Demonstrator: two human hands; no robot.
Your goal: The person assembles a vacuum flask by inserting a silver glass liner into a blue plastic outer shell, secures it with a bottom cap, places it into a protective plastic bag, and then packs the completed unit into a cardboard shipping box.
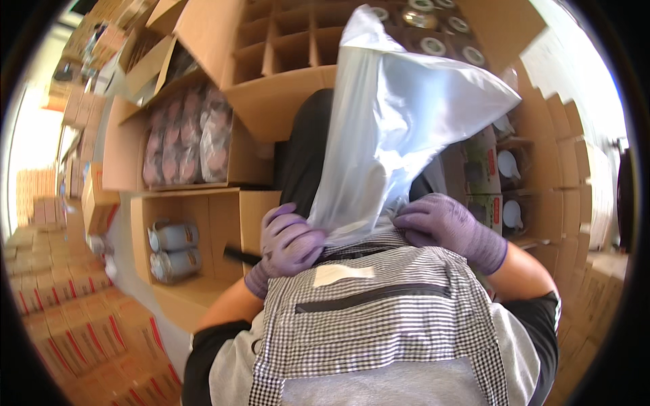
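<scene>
A large clear plastic bag (406, 115) stands up from my lap, wide and puffed at its upper end and narrowing toward my apron. My left hand (291, 237), in a purple knit glove, has its fingers curled at the bag's lower left edge. On the other side my right hand (450, 227), gloved alike, is closed on the lower right edge with the fingertips tucked into the film. Glare and folds in the plastic keep me from telling whether anything lies inside.
Ahead stands a carton with cardboard dividers (271, 54); jars with pale round tops (433, 46) fill its right cells. To the left, one box holds wrapped pink-topped items (183, 139), another two wrapped pale-blue jugs (175, 247). White-spouted items (511, 213) sit in cartons at right.
</scene>
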